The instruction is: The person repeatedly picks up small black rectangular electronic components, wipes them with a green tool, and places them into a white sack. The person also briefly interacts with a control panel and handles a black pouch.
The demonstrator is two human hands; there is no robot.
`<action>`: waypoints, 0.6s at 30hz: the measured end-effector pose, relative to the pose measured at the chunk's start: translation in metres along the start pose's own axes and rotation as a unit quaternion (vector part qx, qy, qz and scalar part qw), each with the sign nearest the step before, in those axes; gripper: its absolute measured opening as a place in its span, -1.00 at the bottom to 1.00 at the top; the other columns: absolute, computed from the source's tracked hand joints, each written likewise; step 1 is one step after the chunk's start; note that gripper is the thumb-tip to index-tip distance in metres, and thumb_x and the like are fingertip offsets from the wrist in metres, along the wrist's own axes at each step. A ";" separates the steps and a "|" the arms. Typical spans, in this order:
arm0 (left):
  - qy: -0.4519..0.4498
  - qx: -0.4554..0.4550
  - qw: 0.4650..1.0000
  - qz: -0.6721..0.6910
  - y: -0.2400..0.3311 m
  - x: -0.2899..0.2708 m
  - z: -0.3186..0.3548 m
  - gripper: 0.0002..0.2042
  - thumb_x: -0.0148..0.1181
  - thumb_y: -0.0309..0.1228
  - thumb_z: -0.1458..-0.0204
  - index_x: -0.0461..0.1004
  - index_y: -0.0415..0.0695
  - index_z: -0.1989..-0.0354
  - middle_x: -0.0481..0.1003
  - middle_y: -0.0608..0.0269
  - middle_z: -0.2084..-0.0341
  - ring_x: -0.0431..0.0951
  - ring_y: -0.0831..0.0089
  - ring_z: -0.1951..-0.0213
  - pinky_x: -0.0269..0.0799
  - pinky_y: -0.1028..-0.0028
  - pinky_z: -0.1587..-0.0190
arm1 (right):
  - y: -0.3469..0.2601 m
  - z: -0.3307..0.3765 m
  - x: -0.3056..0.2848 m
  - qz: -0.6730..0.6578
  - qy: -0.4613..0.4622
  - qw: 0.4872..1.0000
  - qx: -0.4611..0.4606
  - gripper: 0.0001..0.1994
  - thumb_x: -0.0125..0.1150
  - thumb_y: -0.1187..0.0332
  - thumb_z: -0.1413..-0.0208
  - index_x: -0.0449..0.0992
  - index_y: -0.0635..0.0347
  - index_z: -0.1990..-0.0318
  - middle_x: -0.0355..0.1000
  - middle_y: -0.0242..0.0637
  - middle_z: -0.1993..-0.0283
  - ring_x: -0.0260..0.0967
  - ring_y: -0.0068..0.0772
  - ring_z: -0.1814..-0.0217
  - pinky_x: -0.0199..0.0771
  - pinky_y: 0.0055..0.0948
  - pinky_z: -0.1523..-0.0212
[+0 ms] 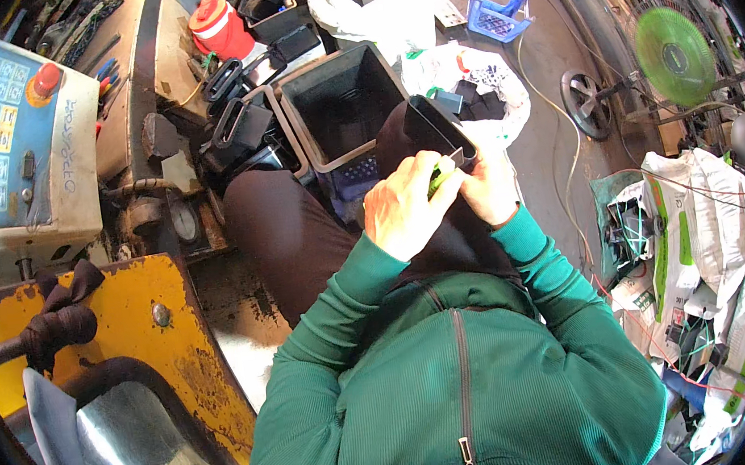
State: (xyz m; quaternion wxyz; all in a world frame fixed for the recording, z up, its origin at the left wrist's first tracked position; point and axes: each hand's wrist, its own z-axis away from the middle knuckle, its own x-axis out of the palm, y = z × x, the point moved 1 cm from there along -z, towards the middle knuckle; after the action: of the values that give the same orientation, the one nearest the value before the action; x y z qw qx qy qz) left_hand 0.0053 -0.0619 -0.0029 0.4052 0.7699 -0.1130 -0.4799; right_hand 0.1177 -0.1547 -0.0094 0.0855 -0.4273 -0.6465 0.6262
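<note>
A black hollow plastic part point(436, 125), box-shaped with a long open end, is held over my right thigh. My right hand point(490, 187) grips its near end. Closed around a utility knife with a green handle point(435, 178), my left hand point(406, 209) is right beside it. The knife's short blade point(456, 154) lies at the part's near edge; whether it touches cannot be made out. Beyond my knees stands a deep dark bin point(294, 125). More black hollow parts point(242, 122) are piled left of the bin. A white bag point(514, 98) right of it holds several black pieces point(478, 104).
A machine control panel point(67, 136) with a red button and a yellow metal guard point(149, 285) are close on my left. A red jug point(218, 28), a white sack point(360, 5) and a blue plastic stool point(497, 14) stand farther off. Right are a green fan point(675, 57) and stacked sacks point(704, 227).
</note>
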 end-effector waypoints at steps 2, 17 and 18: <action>-0.019 -0.010 1.000 -0.006 -0.003 0.001 -0.003 -0.78 0.16 -0.24 -0.02 0.37 -0.09 0.28 0.49 0.17 0.41 0.54 0.16 0.40 0.44 0.31 0.42 | 0.004 0.000 0.000 -0.030 -0.008 1.000 0.001 -0.42 0.22 0.57 0.16 0.29 0.30 -0.13 0.43 -0.15 0.02 0.36 -0.43 -0.03 0.33 -0.43 -0.08; 0.043 -0.056 0.997 0.010 -0.046 0.001 -0.048 -0.77 0.11 -0.17 -0.06 0.41 -0.08 0.29 0.50 0.12 0.44 0.54 0.15 0.36 0.40 0.30 0.33 | 0.025 -0.003 0.001 -0.078 -0.005 0.995 0.064 -0.52 0.21 0.53 0.06 0.35 0.24 -0.10 0.50 -0.26 0.19 0.39 -0.62 0.21 0.38 -0.56 0.14; 0.043 -0.065 0.997 -0.003 -0.050 0.000 -0.054 -0.77 0.10 -0.16 -0.06 0.42 -0.07 0.28 0.51 0.10 0.44 0.54 0.13 0.35 0.40 0.29 0.32 | 0.030 -0.004 0.002 -0.098 0.005 0.993 0.066 -0.52 0.22 0.52 0.06 0.36 0.24 -0.09 0.50 -0.27 0.20 0.39 -0.62 0.23 0.38 -0.57 0.15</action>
State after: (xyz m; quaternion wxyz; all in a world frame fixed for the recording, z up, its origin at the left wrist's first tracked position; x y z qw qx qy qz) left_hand 0.0391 -0.0014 -0.0282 0.4578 0.7621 -0.0619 -0.4536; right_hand 0.1322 -0.1548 -0.0361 0.1775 -0.3589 -0.6421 0.6537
